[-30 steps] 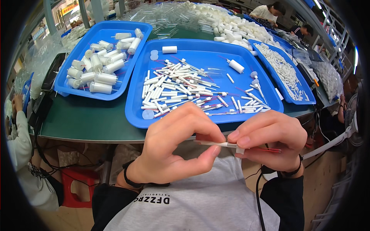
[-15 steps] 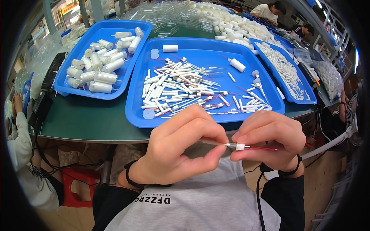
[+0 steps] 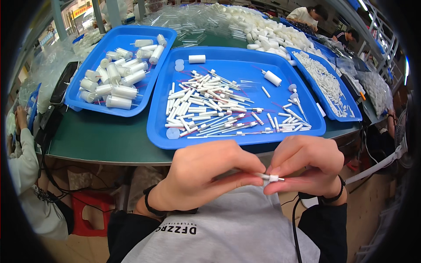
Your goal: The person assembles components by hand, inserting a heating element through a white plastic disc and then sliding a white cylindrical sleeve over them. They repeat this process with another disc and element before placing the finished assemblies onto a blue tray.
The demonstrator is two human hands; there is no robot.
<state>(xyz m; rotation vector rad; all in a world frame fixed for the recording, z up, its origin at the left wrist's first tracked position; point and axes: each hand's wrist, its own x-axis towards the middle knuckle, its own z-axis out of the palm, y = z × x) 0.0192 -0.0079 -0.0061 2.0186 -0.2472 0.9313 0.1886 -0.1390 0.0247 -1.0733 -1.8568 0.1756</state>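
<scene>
In front of my chest, both hands meet on a thin rod with a white collar. Thumb and fingertips of my left hand pinch the rod's pale end. My right hand grips around the collar, and a short metallic tip sticks out of it to the right. Fingers hide much of the rod. Just beyond my hands, a blue tray carries a pile of slim white tubes, several with red wires. Two larger white cylinders, one of them wired, lie at its far side.
At the left, a blue tray holds thick white cylinders. A narrower blue tray at the right has small white tubes. Clear tubes and white cylinders are heaped behind. Another person sits at the far right.
My hands have shifted slightly down, and my left fingers have flattened along the rod. The red wire that stuck out beside my right hand no longer shows; a short metallic tip shows there.
</scene>
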